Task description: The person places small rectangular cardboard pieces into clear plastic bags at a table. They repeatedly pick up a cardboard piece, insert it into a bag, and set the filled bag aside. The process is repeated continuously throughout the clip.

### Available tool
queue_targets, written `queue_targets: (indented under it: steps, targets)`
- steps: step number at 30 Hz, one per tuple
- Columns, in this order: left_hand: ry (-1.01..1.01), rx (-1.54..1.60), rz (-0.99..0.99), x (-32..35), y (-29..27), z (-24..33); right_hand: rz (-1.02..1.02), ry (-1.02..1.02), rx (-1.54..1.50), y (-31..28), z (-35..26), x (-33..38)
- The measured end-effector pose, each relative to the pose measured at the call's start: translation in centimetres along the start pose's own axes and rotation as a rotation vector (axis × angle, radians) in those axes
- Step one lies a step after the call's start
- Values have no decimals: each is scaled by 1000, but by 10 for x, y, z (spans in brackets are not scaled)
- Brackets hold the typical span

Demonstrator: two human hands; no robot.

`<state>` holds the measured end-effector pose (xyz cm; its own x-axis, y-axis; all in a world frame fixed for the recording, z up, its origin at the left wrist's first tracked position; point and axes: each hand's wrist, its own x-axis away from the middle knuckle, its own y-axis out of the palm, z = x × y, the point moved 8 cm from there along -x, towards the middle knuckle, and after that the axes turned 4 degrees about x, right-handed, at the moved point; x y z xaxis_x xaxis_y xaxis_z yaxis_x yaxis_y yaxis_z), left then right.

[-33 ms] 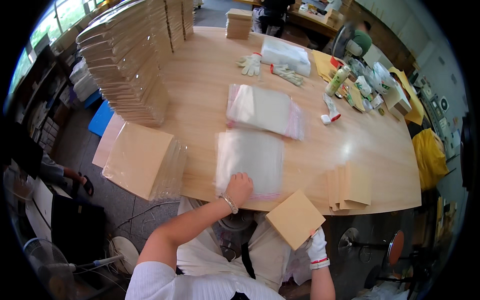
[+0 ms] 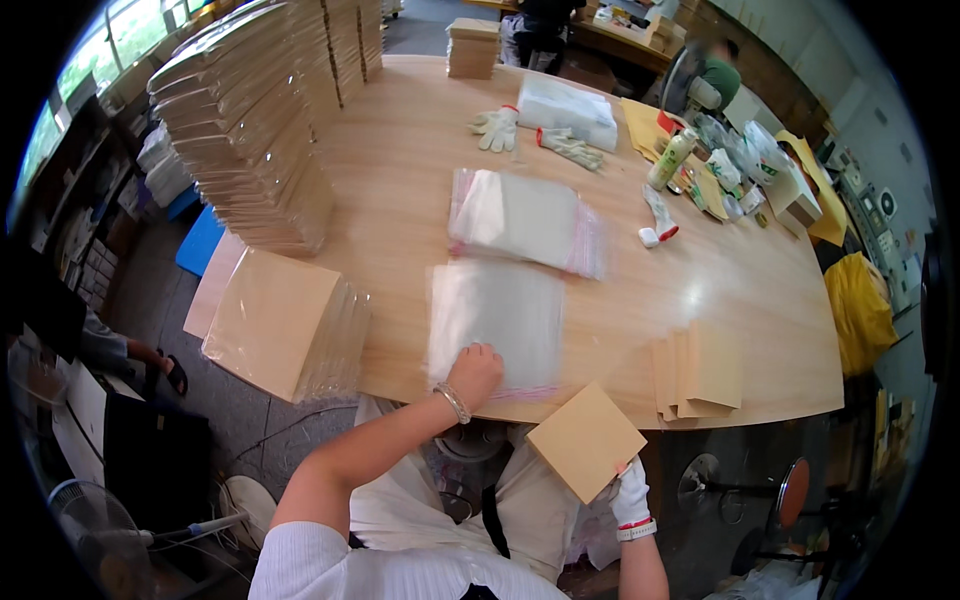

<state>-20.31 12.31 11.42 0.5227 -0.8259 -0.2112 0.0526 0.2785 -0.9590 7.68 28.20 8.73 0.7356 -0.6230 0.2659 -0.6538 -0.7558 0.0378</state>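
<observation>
My bare left hand (image 2: 474, 372), a bracelet at its wrist, lies at the near edge of a pile of clear plastic bags (image 2: 500, 320). Its fingers are curled down and closed on the top bag; the fingertips are partly hidden. In my right hand (image 2: 630, 494), which wears a white glove, is a square tan cardboard piece (image 2: 588, 442), gripped by its lower right corner. The cardboard is tilted and hangs over my lap, just off the table's front edge. Beyond the near bags lies a second pile of clear bags (image 2: 520, 218) with pinkish edges.
Several tan cardboard pieces (image 2: 712, 368) lie fanned at the table's right front. On the left are plastic-wrapped tan squares (image 2: 275, 320) and a tall wrapped stack (image 2: 245, 130). Farther back lie work gloves (image 2: 494, 128), a spray can (image 2: 672, 158) and a plastic-wrapped white pack (image 2: 570, 112).
</observation>
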Motion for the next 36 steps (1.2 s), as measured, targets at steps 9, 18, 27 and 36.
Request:
queue_targets:
  steps: [9, 18, 27, 36]
  targets:
    - [-89, 188, 159, 1, -10, -23, -252, 136, -38, 74, -29, -16]
    - [21, 221, 290, 18, -19, -23, 136, 284, -133, 76, -21, -34]
    - [-505, 690, -103, 15, -5, -53, 106, 471, -370, 74, 9, -57]
    - [-317, 601, 40, 17, -21, -18, 127, 326, -431, 84, -5, -50]
